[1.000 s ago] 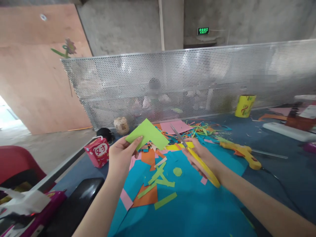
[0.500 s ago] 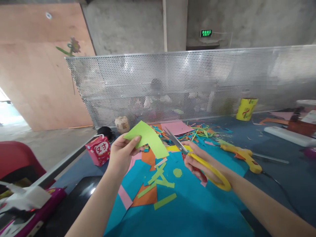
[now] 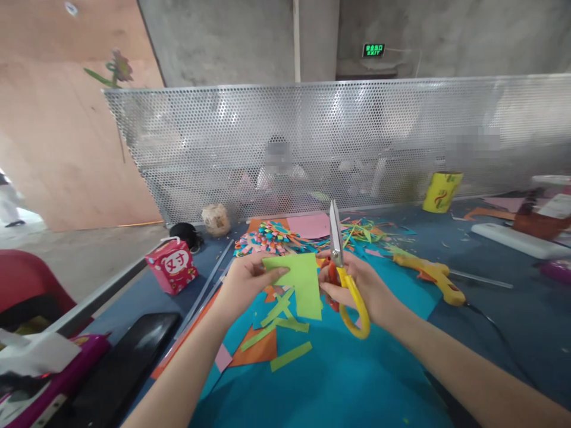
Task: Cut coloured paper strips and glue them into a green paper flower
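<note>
My left hand (image 3: 246,284) pinches the left edge of a light green piece of paper (image 3: 301,284), held above the table. My right hand (image 3: 362,284) grips yellow-handled scissors (image 3: 342,273) with the blades pointing up and away, right beside the paper's right edge. Below both hands lies a large blue sheet (image 3: 339,380) with green strips (image 3: 285,324) and orange scraps (image 3: 259,351) on it.
A pile of coloured paper scraps (image 3: 276,236) and a pink sheet (image 3: 312,226) lie further back. A yellow glue gun (image 3: 435,276) rests to the right, a red carton (image 3: 172,264) to the left, a yellow roll (image 3: 441,191) by the perforated metal screen (image 3: 357,137). A black object (image 3: 125,362) lies near left.
My left hand lowered the green paper and brought it toward the middle. My right hand swung the scissors upright and moved them next to the paper's right edge.
</note>
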`<control>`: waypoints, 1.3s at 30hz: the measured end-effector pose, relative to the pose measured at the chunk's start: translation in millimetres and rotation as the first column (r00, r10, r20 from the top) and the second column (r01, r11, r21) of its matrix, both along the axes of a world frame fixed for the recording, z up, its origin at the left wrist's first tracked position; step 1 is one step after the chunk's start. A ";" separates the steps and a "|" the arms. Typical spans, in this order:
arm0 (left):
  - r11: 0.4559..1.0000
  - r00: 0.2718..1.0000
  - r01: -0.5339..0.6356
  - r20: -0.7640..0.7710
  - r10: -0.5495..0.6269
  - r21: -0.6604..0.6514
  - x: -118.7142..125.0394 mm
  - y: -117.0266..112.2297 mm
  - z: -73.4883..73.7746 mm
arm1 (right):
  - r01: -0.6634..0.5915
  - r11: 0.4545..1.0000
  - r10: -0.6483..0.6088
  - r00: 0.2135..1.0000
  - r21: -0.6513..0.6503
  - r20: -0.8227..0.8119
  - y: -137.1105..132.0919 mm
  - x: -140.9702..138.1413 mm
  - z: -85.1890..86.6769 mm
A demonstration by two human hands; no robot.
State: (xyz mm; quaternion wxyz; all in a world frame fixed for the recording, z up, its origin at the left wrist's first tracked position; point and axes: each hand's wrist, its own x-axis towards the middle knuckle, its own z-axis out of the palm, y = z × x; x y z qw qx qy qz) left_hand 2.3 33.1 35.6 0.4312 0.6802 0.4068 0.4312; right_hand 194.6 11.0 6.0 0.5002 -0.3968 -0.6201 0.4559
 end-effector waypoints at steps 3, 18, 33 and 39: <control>0.998 0.998 -0.062 -0.002 0.062 0.000 -1.4 -0.2 3.6 | 0.022 1.000 -0.022 1.000 -0.022 0.000 -0.6 -0.7 3.8; 0.996 0.996 -0.073 0.050 0.071 0.043 1.1 -1.1 2.3 | 0.096 0.995 -0.095 0.995 0.019 -0.027 2.3 2.8 2.6; 0.998 0.997 -0.046 0.064 0.043 0.031 0.1 -0.9 -0.2 | 0.141 0.987 -0.149 0.983 0.077 0.111 4.6 7.4 -0.2; 0.991 0.984 -0.135 0.124 0.131 0.024 -6.3 3.1 3.7 | 0.151 0.980 -0.171 0.972 0.129 0.162 12.6 16.1 -4.1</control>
